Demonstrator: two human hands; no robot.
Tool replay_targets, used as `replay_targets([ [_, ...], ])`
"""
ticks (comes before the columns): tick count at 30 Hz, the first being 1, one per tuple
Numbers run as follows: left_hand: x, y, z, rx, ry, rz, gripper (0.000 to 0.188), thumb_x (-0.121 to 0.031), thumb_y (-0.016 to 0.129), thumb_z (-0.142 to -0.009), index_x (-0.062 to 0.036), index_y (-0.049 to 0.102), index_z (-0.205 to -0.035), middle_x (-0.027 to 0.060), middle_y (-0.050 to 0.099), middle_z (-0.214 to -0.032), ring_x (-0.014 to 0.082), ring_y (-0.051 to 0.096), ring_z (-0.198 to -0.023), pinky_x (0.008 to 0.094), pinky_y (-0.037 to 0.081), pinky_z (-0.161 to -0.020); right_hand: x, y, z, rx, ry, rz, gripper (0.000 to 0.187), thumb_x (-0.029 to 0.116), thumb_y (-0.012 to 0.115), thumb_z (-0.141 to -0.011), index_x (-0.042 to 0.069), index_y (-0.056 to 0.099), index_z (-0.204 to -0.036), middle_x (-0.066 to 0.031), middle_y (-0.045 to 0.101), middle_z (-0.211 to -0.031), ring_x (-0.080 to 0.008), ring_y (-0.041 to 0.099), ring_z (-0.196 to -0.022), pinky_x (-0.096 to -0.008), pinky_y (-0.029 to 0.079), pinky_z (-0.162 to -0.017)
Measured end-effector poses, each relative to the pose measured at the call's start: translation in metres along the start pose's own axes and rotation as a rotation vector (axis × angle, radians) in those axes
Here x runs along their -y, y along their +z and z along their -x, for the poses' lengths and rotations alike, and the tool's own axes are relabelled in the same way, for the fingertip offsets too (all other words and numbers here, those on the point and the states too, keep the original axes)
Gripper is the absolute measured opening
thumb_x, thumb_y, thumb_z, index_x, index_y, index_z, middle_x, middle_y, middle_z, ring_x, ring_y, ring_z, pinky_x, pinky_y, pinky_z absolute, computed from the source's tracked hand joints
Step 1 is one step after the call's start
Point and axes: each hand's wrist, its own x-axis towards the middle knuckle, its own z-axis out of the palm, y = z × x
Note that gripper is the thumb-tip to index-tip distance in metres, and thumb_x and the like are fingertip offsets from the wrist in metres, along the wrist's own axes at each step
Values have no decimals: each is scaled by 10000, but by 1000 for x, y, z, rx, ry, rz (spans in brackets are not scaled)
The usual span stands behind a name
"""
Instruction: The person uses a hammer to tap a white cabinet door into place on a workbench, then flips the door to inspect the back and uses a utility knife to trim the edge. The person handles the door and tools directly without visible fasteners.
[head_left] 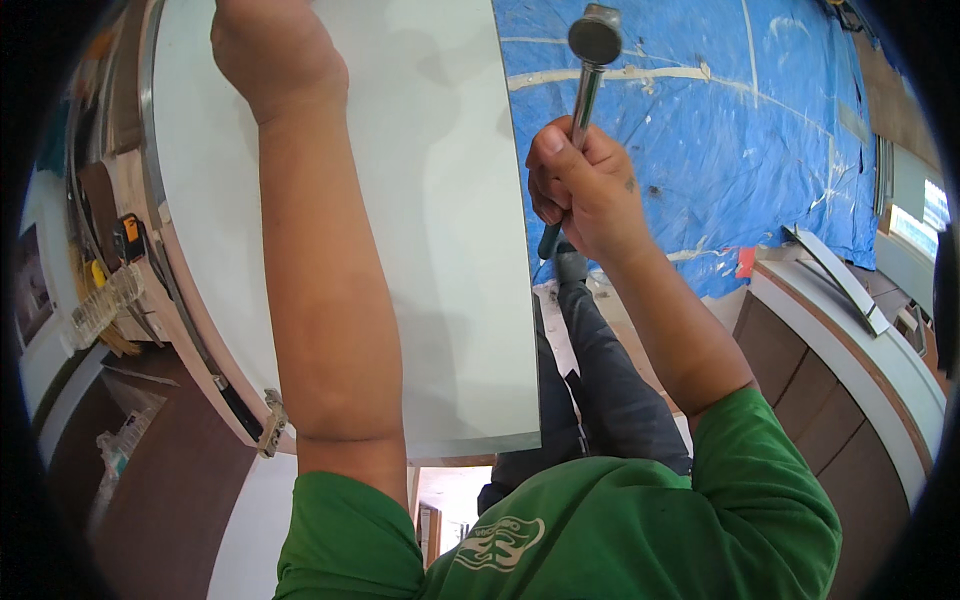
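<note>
My right hand (585, 190) is wrapped round the handle of a hammer (594, 42). Its round metal head points up and away from me, and the dark grip end sticks out below my fist. Beside it on the left lies a large, smooth white panel (440, 250) with a straight right edge. My left arm stretches across this panel to its far part. There my left hand (275, 50) is at the top rim of the picture, cut off so that its fingers do not show.
A blue tarp (680, 150) with pale tape strips covers the floor at the right. Low brown cabinetry (810, 380) with a white top stands right. A metal hinge (272, 425) sits by the panel's near left corner. An orange-and-black tool (130, 238) lies left.
</note>
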Motion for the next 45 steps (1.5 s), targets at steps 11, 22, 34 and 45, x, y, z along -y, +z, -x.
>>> replay_targets([
  [11, 28, 44, 64, -31, 526, -449, 569, -450, 341, -1113, 30, 638, -1042, 188, 697, -979, 277, 654, -957, 390, 495, -948, 3, 2, 8, 106, 89, 102, 387, 294, 861, -848, -5, 660, -988, 12, 588, -697, -60, 500, -541, -229, 373, -476],
  [22, 7, 24, 9, -141, 111, -219, 566, -466, 398, -1094, 30, 660, -1013, 174, 696, -955, 264, 651, -962, 377, 496, -939, -1, 10, 17, 49, 29, 219, 393, 270, 855, -842, 3, 652, -1048, 37, 573, -749, -41, 504, -628, -213, 398, -571],
  [34, 24, 35, 47, 39, 435, -435, 566, -474, 452, -1079, 47, 664, -1018, 169, 695, -967, 249, 647, -956, 368, 505, -918, -6, 7, 17, 40, -23, 223, 467, 313, 886, -804, 19, 623, -1053, 27, 548, -723, -45, 525, -651, -213, 408, -568],
  [45, 18, 29, 49, 18, 421, -428, 556, -458, 457, -1079, 53, 666, -1022, 159, 692, -959, 242, 642, -945, 365, 504, -909, -9, 1, 5, 37, -82, 322, 599, 582, 435, -1077, 47, 602, -864, -29, 548, -693, -111, 497, -618, -264, 384, -559],
])
